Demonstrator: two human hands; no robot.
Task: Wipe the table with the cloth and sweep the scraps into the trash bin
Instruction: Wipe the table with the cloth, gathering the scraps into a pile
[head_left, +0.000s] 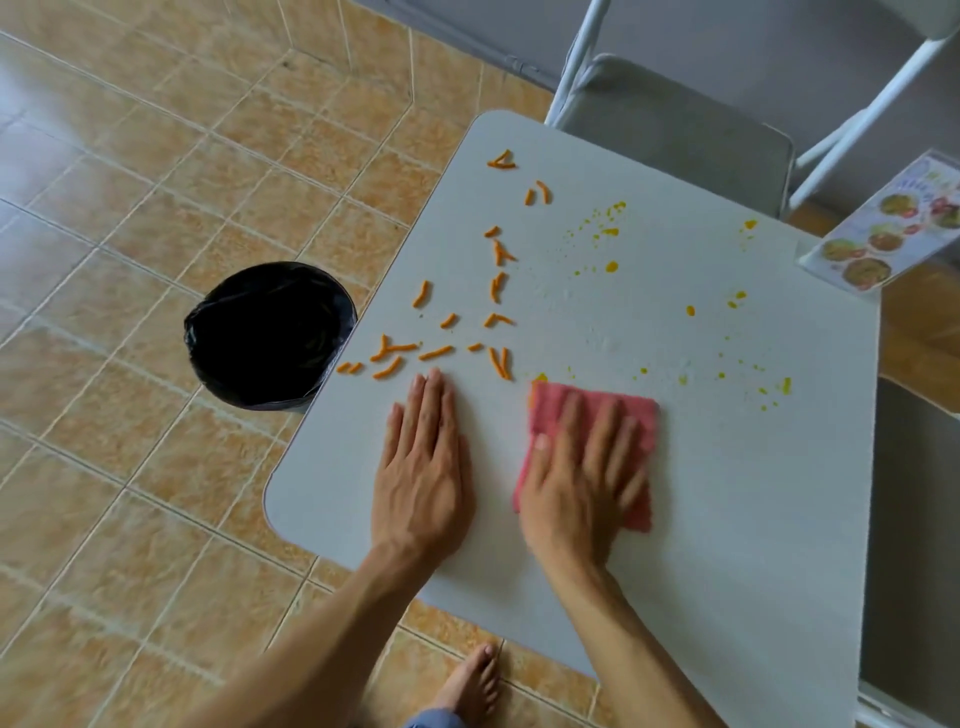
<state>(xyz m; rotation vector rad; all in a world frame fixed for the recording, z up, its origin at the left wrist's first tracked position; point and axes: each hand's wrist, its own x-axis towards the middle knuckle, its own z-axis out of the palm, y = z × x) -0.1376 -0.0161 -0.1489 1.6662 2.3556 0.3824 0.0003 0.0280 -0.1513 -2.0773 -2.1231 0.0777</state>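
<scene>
Two hands flat on the desk, wiping only just begun.

The trash bin (270, 335) stands on the floor at the desk's (727, 519) left edge; orange scraps (441, 332) lie near it, the left hand (423, 467) released, palm down, holding nothing. The right hand (582, 483) presses the pink cloth (639, 415), fingers spread. A hasty sweep could fling scraps past the bin, or smear the yellow spatter (610, 267).
</scene>
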